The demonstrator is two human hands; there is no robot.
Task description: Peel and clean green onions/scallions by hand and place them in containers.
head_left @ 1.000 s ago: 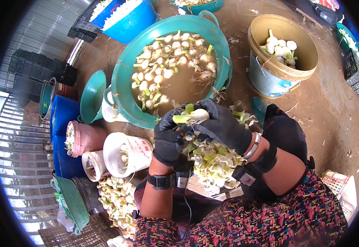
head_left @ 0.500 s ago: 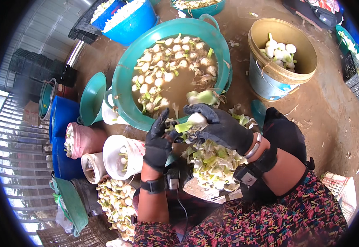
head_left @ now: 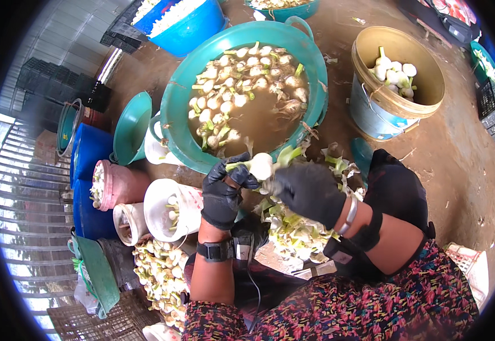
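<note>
Pinched by its green stem, a white garlic bulb (head_left: pixel 261 166) is in my gloved left hand (head_left: pixel 224 190), above the near rim of the green basin (head_left: pixel 173 113). My gloved right hand (head_left: pixel 310 193) is curled closed just right of the bulb. Its fingertips are smeared by motion, so what they hold cannot be made out. A pale green husk strip (head_left: pixel 289 155) shows just above that hand. Below lies a heap of peeled garlic skins (head_left: pixel 295 233). Inside the basin, many stemmed garlic bulbs (head_left: pixel 224 105) float in brown water.
A yellow-rimmed bucket (head_left: pixel 366 111) with clean bulbs stands to the right. At left are a white bucket (head_left: pixel 159 207), a pink bucket (head_left: pixel 125 184) and blue tubs (head_left: pixel 91 153). Garlic bulbs (head_left: pixel 159 278) are piled at the lower left. Blue basins (head_left: pixel 193 31) of garlic stand at the back.
The bulb has passed from my right palm to my left fingers, which have closed on its stem. My right hand has moved slightly down and curled. The view has shifted a little.
</note>
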